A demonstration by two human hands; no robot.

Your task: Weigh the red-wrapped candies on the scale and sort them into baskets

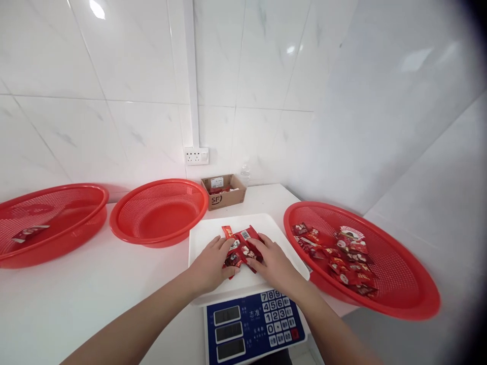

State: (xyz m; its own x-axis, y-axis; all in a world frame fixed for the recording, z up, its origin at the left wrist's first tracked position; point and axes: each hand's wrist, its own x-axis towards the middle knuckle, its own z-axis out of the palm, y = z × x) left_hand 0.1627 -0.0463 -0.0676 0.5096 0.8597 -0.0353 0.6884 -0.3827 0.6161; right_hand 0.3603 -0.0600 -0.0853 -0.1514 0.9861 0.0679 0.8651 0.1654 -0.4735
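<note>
Both my hands rest on a small pile of red snack packets (243, 242) lying on the white pan (205, 235) of a blue electronic scale (253, 324). My left hand (213, 263) lies on the pile's left side with its fingers bent over the packets. My right hand (272, 261) presses on the right side, fingers curled round the packets' edge. The packets are red with white and dark print.
A red mesh basket (399, 299) at the right holds several more red packets (342, 258). An empty red basket (160, 210) stands behind the scale; a third (49, 223) at far left holds one packet (30, 232). A small cardboard box (223, 191) sits by the tiled wall.
</note>
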